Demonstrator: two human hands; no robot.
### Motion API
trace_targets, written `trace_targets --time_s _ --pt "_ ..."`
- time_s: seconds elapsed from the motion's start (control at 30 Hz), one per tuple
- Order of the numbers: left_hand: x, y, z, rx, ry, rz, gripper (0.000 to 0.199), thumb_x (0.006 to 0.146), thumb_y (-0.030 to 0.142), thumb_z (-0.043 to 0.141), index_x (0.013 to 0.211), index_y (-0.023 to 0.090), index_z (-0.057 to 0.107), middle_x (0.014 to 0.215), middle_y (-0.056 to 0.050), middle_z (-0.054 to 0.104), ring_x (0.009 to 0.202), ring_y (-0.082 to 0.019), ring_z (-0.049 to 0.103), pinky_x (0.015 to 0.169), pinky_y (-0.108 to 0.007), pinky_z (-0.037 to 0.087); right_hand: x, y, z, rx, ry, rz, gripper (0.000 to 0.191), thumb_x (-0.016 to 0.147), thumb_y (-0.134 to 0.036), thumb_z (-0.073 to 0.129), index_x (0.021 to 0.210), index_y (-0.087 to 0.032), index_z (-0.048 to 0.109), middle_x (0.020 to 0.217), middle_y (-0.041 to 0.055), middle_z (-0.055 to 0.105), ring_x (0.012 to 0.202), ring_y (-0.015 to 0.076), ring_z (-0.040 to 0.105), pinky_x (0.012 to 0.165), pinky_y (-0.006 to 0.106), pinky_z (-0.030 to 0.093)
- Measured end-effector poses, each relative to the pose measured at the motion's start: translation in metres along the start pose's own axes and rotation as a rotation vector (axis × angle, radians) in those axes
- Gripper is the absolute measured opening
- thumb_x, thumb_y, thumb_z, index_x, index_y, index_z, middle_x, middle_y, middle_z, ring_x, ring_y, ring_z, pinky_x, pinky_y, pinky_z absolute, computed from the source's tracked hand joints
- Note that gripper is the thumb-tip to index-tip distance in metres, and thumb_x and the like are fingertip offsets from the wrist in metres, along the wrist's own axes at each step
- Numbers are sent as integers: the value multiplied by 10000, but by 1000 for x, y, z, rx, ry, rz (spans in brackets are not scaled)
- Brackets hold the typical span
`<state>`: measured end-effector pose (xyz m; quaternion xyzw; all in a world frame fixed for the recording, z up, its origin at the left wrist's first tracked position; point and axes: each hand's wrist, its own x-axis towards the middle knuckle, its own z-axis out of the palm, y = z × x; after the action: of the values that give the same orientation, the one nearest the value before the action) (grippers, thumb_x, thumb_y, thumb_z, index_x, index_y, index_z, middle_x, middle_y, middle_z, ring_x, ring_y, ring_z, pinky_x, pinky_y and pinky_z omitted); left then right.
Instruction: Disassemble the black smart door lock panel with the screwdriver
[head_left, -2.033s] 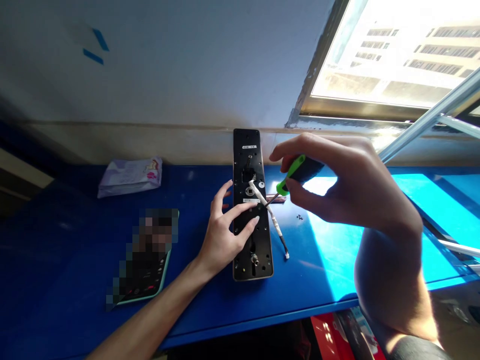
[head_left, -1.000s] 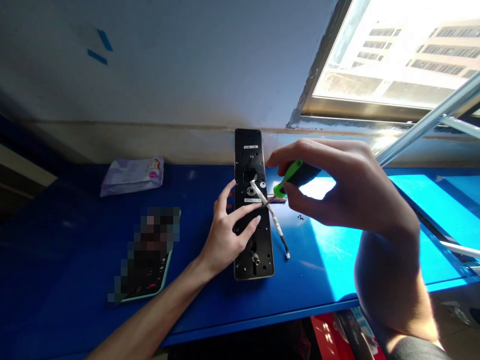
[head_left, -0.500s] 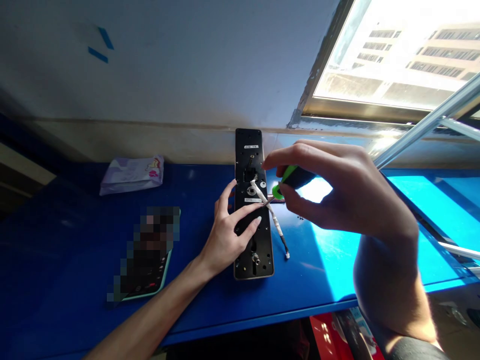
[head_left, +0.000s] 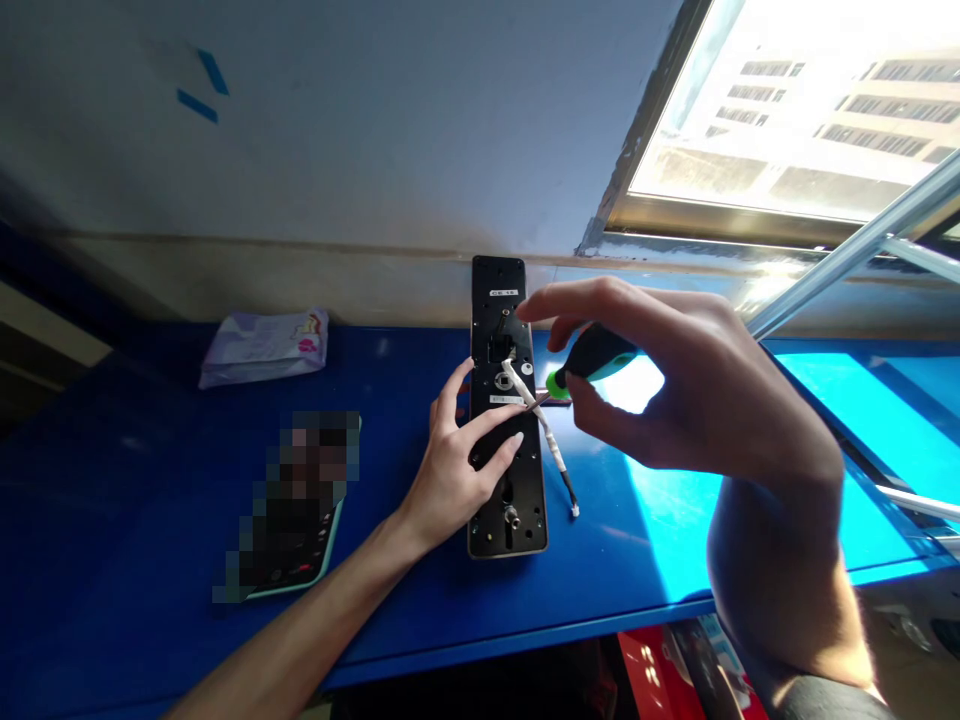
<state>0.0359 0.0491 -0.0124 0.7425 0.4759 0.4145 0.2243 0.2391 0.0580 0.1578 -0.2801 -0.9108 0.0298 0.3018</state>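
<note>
A long black plate (head_left: 506,480) with screw posts, holes and small white labels lies upright in view on the blue table. My left hand (head_left: 461,465) rests across its middle, index finger and thumb reaching over the face, other fingers at its left edge. A green and black screwdriver (head_left: 592,360) is in my right hand (head_left: 667,370), thumb against the handle and index finger raised off it. The shaft points down-left to the plate's right edge by my left index fingertip; the tip is hard to see. A white-wrapped cable (head_left: 549,436) hangs over the plate's right side, its connector on the table.
A phone (head_left: 334,540) with a light green edge lies on the blue table (head_left: 405,620) at the left. Behind it is a purple-white packet (head_left: 262,348). Metal bars (head_left: 840,250) cross at the right, below a window. Red items (head_left: 652,670) sit beneath the table edge.
The screwdriver handle has turned, showing more black and less green. My right index finger has shifted slightly up and left. My left hand and the plate have stayed in place.
</note>
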Motion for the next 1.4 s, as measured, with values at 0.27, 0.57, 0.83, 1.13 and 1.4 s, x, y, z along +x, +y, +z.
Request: trace_targets --time_s 0.27,0.57,0.83,1.13,1.4 --pt "0 0 0 4 4 2 293 986 323 677 1266 330 761 1722 -37 227 1540 -375 379 1275 -613 364 1 2 -1 2 45 41 254 936 -139 625 1158 -229 711 997 25 767 788 144 711 679 280 562" --pt "0 0 -1 13 4 -7 293 982 331 681 1263 336 763 1725 -28 225 1537 -374 384 1270 -605 378 0 3 0 -26 52 63 183 950 -181 667 1119 -226 720 891 1 752 705 131 680 650 285 553" --pt "0 0 0 22 12 4 301 976 318 690 1269 335 761 1722 -32 234 1541 -375 376 1273 -616 365 2 2 0 -41 68 66 79 945 -256 720 1011 -213 721 816 -9 730 639 117 639 601 280 525" --pt "0 0 0 21 20 13 292 975 319 693 1258 335 764 1717 -33 250 1538 -374 381 1271 -615 371 0 4 1 -51 70 60 223 906 -223 717 1128 -220 693 914 14 756 724 153 694 650 309 576" --pt "0 0 0 3 13 -1 298 975 324 692 1264 336 762 1717 -33 247 1532 -368 396 1269 -591 387 1 4 -1 7 21 74 436 834 -119 686 1237 -281 639 1075 20 760 838 189 739 747 353 627"
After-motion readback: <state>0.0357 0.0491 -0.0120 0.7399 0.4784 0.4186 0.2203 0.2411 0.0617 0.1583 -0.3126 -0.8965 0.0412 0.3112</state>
